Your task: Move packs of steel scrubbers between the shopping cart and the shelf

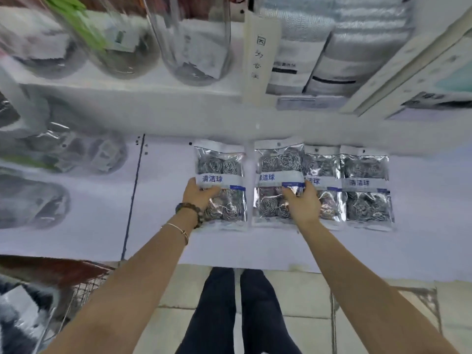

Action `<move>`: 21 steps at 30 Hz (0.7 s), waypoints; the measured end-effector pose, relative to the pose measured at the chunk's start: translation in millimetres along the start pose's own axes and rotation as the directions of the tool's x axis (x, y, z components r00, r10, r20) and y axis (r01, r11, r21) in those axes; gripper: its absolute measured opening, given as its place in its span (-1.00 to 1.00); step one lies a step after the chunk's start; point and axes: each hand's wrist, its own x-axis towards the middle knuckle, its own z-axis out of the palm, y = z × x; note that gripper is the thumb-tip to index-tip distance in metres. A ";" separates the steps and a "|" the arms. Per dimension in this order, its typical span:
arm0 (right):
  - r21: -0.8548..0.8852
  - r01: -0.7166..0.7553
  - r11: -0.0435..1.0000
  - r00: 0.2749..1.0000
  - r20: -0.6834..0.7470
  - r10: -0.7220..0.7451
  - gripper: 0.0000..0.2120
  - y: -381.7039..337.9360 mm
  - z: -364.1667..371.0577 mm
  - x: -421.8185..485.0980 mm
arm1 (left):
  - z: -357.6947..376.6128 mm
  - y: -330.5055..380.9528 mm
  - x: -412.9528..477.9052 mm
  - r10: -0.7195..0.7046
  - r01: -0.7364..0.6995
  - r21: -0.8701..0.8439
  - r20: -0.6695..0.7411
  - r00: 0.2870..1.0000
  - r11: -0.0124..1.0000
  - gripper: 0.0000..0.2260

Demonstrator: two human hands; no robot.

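Note:
Several clear packs of steel scrubbers lie flat in a row on the white shelf. My left hand grips the left edge of the leftmost pack. My right hand holds the second pack, fingers curled over its right side, where it overlaps a third pack. A fourth pack lies at the right end, untouched. The wire shopping cart shows at the lower left, below the shelf edge.
Other bagged goods lie on the shelf to the left, past a dark seam. The shelf above holds clear jars and grey bagged packs. A white paper label hangs between them. My legs stand on the tiled floor.

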 end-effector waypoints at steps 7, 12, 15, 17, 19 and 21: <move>-0.175 0.001 0.985 0.998 -0.063 -0.013 -0.51 5.9 16.1 19.2 | 19.5 7.6 31.0 0.049 -0.048 0.091 -0.002 0.999 0.995 -0.55; -0.338 0.031 0.941 0.995 -0.075 -0.060 -0.33 8.9 15.3 27.7 | 25.1 2.8 30.0 0.130 -0.113 0.239 -0.056 0.990 0.964 -0.51; -0.448 0.101 0.888 0.988 -0.063 -0.144 -0.31 11.3 13.2 27.8 | 23.6 0.9 25.8 0.155 -0.135 0.216 -0.078 0.985 0.967 -0.54; -0.492 0.135 0.860 0.983 -0.042 -0.179 -0.34 11.6 13.0 27.6 | 23.6 -0.7 23.5 0.177 -0.158 0.205 -0.078 0.981 0.966 -0.58; -0.515 0.152 0.844 0.983 -0.014 -0.185 -0.35 11.4 13.3 27.5 | 23.3 -3.0 20.9 0.186 -0.167 0.217 -0.070 0.980 0.962 -0.59; -0.516 0.166 0.840 0.982 0.010 -0.188 -0.35 11.5 13.0 28.8 | 23.5 -4.3 19.2 0.172 -0.151 0.228 -0.074 0.982 0.962 -0.58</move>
